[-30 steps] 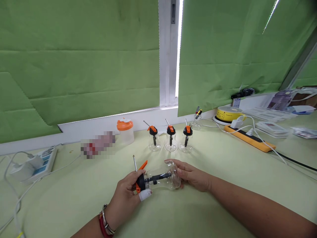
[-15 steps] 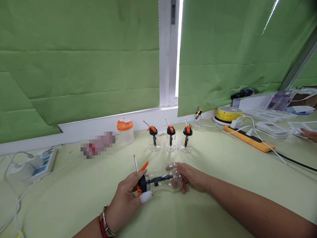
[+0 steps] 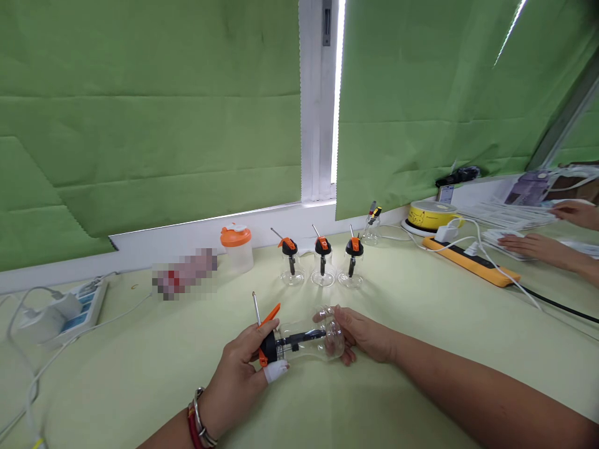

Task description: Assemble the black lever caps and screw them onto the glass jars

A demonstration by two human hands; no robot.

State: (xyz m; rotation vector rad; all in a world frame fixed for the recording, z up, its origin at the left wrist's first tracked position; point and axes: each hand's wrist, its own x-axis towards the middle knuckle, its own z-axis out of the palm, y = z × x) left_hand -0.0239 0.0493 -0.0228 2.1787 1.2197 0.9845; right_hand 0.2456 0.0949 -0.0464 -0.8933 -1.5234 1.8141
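Note:
A clear bottle (image 3: 309, 340) lies sideways between my hands, just over the table. Its lid is black and orange with a thin metal spout, and a dark tube runs down inside. My left hand (image 3: 248, 355), with white tape round the thumb, is closed round the lid end. Around the base curl the fingers of my right hand (image 3: 358, 333), partly seen through the clear wall. Beyond them stand three upright bottles of the same look: a left one (image 3: 292, 265), a middle one (image 3: 322, 265) and a right one (image 3: 352, 265).
An orange-lidded cup (image 3: 237, 249) and a blurred pinkish item (image 3: 187, 273) are at the back left. White power strip (image 3: 77, 312) and cables lie far left; an orange power strip (image 3: 472, 262) and yellow container (image 3: 430, 216) are right. A co-worker's hands (image 3: 538, 246) touch white stacks.
My hands and the bottle look the same as before. At the far right, the co-worker's hands have come further into view, over the white stacks.

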